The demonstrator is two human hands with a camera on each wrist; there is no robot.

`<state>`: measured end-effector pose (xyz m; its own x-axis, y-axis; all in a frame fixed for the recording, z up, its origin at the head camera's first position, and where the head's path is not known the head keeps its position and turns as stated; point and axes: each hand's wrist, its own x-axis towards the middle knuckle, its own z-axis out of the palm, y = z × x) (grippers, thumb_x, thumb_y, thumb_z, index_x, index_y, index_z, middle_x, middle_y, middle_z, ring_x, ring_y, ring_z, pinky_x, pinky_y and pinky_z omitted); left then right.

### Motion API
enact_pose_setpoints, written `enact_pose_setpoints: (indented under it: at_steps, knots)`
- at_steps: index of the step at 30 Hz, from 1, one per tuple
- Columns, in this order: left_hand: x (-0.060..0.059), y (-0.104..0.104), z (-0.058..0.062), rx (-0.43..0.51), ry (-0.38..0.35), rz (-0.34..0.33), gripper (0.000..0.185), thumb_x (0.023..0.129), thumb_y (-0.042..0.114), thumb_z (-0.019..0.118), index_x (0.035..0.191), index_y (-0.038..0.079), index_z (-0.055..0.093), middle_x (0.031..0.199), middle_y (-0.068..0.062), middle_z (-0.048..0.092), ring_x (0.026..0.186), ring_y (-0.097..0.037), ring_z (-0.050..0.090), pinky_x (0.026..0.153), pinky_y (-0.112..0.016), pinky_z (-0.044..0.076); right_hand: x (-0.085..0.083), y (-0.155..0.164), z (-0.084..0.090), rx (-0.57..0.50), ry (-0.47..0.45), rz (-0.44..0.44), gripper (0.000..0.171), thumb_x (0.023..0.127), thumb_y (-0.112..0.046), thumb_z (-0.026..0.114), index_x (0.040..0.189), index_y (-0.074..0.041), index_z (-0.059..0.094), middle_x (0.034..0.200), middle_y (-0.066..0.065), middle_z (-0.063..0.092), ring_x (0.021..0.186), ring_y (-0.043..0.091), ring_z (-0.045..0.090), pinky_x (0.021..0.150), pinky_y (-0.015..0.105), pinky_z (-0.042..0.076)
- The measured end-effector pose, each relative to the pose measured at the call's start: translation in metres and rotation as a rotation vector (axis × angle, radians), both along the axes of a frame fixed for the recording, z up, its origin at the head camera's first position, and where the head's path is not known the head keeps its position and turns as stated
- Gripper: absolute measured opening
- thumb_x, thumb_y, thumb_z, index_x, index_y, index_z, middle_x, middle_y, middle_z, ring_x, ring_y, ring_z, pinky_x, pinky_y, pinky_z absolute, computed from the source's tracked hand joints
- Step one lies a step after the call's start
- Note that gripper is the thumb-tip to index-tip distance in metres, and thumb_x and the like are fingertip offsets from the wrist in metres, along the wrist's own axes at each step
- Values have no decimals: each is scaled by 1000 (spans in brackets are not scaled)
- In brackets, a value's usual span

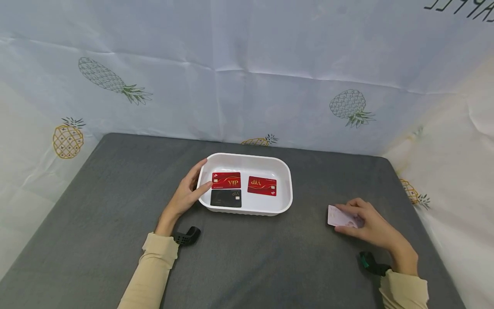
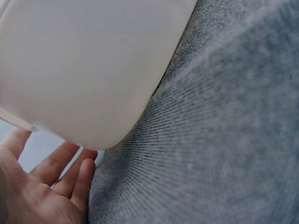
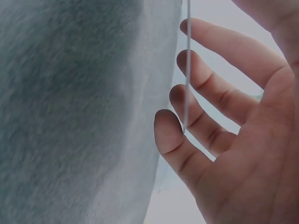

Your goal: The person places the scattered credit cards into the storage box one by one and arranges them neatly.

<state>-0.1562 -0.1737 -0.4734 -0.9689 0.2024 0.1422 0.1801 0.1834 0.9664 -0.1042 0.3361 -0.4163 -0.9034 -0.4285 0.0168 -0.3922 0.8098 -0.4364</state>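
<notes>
My left hand [image 1: 183, 195] grips the left end of a white plastic tray [image 1: 266, 206], its thumb over the rim. In the left wrist view, its fingers [image 2: 53, 163] lie against the tray's outer wall [image 2: 93, 70]. Inside the tray are a red VIP card [image 1: 226, 180], a black VIP card [image 1: 225, 198] just below it, and another red VIP card [image 1: 262, 186] to their right. To the right of the tray, my right hand [image 1: 368, 223] holds a pale pink card [image 1: 341, 216] between thumb and fingers. The right wrist view shows that card edge-on, as a thin line [image 3: 188, 70] along the fingertips.
A dark grey cloth [image 1: 266, 257] covers the table. White fabric printed with pineapples [image 1: 247, 103] hangs behind and at both sides. Each wrist wears a black camera strap, the left one [image 1: 188, 236] lying near the tray's front left.
</notes>
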Motion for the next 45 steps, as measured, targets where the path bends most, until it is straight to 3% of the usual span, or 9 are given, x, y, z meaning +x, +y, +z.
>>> enact_pose_setpoints:
  at_steps: [17,30,45]
  knots:
    - [2,0,-1,-3,-2,4,75,97,9,63,162,14,27,158,-21,39,141,-40,42,115,-63,32,-12,-24,7,-65,41,43,58,79,-26,89,131,-8,70,110,0,59,95,6,43,75,24,38]
    - [1,-2,-1,2,3,1,74,97,9,64,162,15,28,158,-20,41,140,-38,43,114,-62,33,-24,-53,21,-57,0,15,60,81,-30,87,134,-8,68,115,5,59,102,19,47,79,30,41]
    - [0,-1,0,-13,5,1,75,96,10,64,162,14,28,156,-21,42,137,-40,45,112,-62,35,-38,-93,28,-61,-31,33,61,81,-33,87,134,-10,68,118,7,59,109,23,48,85,38,47]
